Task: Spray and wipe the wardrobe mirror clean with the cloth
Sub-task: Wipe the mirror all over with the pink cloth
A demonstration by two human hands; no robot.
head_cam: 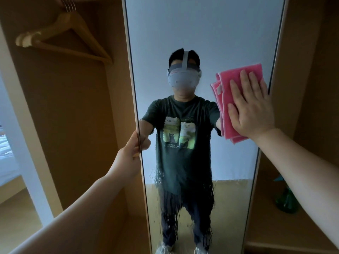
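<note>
The right hand [251,105] lies flat and spread on a folded pink cloth [236,92], pressing it against the mirror [201,33] at the middle right of the frame, close to the mirror's right edge. The fingers point upward, and the cloth shows above and to the left of them, with its lower corner sticking out under the palm. The left hand [129,158] grips the mirror's left edge at the middle left of the frame, fingers wrapped round the thin panel.

The mirror is a tall narrow door panel filling the centre of the frame. Its lower part is streaked with wet droplets and runs, while the upper part looks clearer. It reflects a person in a dark T-shirt and a headset.

To the left of the mirror, the open wardrobe holds wooden hangers [60,37] in the upper left. In the lower right, a green bottle [287,200] stands on a wardrobe shelf [275,231], partly hidden by the right forearm.
</note>
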